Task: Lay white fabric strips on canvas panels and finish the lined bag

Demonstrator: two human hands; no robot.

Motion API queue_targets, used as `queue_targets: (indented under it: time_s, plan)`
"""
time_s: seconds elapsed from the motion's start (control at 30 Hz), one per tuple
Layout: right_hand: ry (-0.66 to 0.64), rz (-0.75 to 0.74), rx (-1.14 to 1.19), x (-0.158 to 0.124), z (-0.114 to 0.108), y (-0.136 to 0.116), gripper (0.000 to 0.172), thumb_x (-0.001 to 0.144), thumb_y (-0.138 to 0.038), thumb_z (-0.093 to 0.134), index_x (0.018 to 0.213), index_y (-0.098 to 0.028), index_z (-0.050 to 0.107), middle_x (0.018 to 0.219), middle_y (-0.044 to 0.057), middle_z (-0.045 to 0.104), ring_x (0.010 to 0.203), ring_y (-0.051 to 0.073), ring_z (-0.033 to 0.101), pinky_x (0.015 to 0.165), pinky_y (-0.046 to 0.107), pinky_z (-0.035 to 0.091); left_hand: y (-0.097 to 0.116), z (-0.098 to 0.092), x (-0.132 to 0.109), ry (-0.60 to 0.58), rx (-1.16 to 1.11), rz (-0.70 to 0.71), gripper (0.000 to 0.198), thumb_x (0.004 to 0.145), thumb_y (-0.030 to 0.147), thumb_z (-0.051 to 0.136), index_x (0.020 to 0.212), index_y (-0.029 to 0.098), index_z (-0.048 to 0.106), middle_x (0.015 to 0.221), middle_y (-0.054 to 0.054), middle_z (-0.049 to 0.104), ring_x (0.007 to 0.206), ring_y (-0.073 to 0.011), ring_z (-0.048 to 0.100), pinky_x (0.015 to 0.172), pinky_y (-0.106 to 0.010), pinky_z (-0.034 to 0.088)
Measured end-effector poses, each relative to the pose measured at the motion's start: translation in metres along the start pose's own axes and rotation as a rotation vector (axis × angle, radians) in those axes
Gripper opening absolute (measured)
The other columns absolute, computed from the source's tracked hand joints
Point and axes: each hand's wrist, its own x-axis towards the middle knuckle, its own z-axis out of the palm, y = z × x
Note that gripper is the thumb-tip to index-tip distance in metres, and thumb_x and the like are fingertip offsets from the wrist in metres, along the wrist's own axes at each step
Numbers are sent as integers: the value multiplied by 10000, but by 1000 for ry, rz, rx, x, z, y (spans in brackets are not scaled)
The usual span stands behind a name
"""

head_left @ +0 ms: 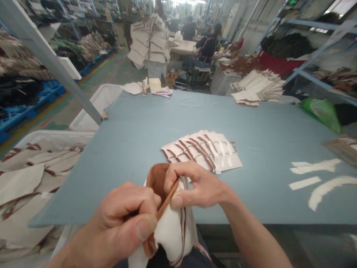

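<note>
Piece: off-white cloth with brown lining, held at the near side of the worktop, its lower part hanging over the lap. Its brown edge spans the gap between the hands, long axis slanting from near left to far right.

The left hand is closed in a thumb-and-finger pinch at the near end of this edge; the right hand pinches farther up, thumb outside, fingers at the lining. Both grips are tight, only a short run of edge between them. Left fingertips partly hidden; cannot tell how deep that grip goes.

Stack of brown-edged pieces lies fanned just beyond the right hand, the nearer of the two. White strips lie well apart, to the right.
</note>
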Motion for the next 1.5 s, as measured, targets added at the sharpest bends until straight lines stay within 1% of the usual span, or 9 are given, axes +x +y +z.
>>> queue_targets:
  time_s: [0.1,0.23,0.33,0.47,0.53,0.67,0.77,1.17,1.5]
  plan:
    - [72,87,-150,-5,-15,3,531,918,-697,682,860,-170,690,793,7,661,713,143,569,689,269,464,0,-16,-4,85,57,-5,554,1065,542,514,633,203,450,536,42,469,472,-101,463,452,-239,361]
    - [75,40,-313,-9,-19,-6,331,981,-492,698,901,-171,691,831,13,668,754,144,572,740,282,466,-3,-44,-11,118,174,-112,625,1042,650,494,619,207,369,557,49,365,509,-109,388,475,-252,342]
    - [59,-11,-350,-7,-14,-18,254,1004,-402,702,890,-176,676,812,11,666,752,144,573,721,276,455,-7,-64,-13,51,295,-140,610,1066,641,437,641,205,405,594,39,410,554,-118,412,524,-250,365]
    - [29,-68,-365,3,-6,-29,210,1000,-292,706,838,-185,625,798,-4,648,747,135,570,725,271,443,-12,-77,-6,-37,426,-18,598,1070,662,404,745,188,571,691,26,553,637,-125,510,613,-228,410]
    - [21,-74,-415,9,-2,-32,176,970,-211,704,824,-192,608,786,-15,637,747,132,568,733,269,436,-12,-73,1,-49,489,47,526,1065,625,467,832,186,640,778,8,644,715,-138,581,693,-232,451]
    - [-1,-82,-483,19,5,-36,147,930,-124,648,820,-200,586,774,-25,627,729,126,553,718,263,419,-9,-55,16,-44,584,216,79,993,246,644,1029,189,686,916,-16,754,830,-142,673,818,-235,500]
    - [4,-73,-477,21,7,-36,138,920,-110,637,823,-197,591,779,-26,634,727,118,555,708,256,414,-8,-45,23,-23,613,291,134,920,103,624,1016,187,664,877,-6,763,785,-124,689,785,-218,509]
    - [160,-136,-808,9,13,-24,132,915,-129,567,818,-217,554,801,14,640,781,177,549,751,333,404,-8,-29,29,-53,778,249,216,1009,129,435,880,191,598,742,30,656,664,-106,598,661,-201,448]
    - [228,-193,-953,9,21,-25,64,875,-182,568,828,-213,600,770,36,680,736,198,569,725,345,421,-6,-24,28,-47,610,109,278,1017,151,428,773,193,554,646,72,552,542,-65,495,555,-159,394]
